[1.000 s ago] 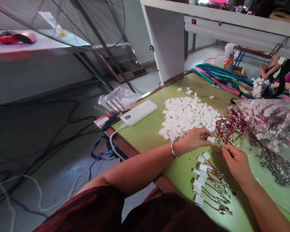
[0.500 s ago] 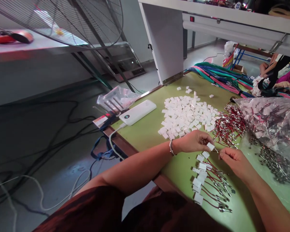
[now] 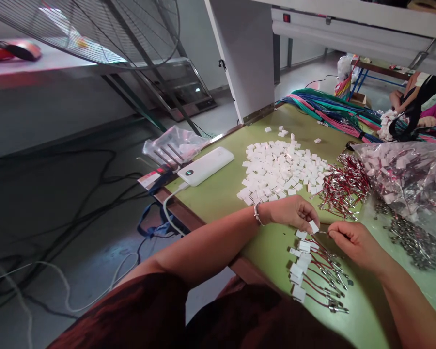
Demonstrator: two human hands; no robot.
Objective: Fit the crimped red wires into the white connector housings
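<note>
Between the thumb and fingers of my left hand [image 3: 294, 213] is a small white plastic connector housing [image 3: 314, 226]. My right hand [image 3: 352, 240] pinches a short wire lead [image 3: 324, 231] just to the right of it; fingertips hide part of the lead, and I cannot tell whether its end sits inside the housing. Below both hands lies a column of white housings [image 3: 304, 261] with red wires [image 3: 314, 286] running right to metal terminals [image 3: 336, 306]. Beyond my left hand spreads a heap of loose white housings [image 3: 276, 167]. A pile of red terminal wires [image 3: 345, 186] lies beyond my right hand.
A clear bag of white parts [image 3: 410, 169] and loose metal terminals [image 3: 414, 242] lie at the right. A white power bank [image 3: 207, 166] with a cable rests near the left edge. Coloured wire bundles [image 3: 330, 114] lie at the back, near another person's hand [image 3: 427, 121].
My left hand has lowered slightly with the housing, which is now tilted differently, close above the column. My right hand keeps its pinch on the wire. The view has shifted slightly.
</note>
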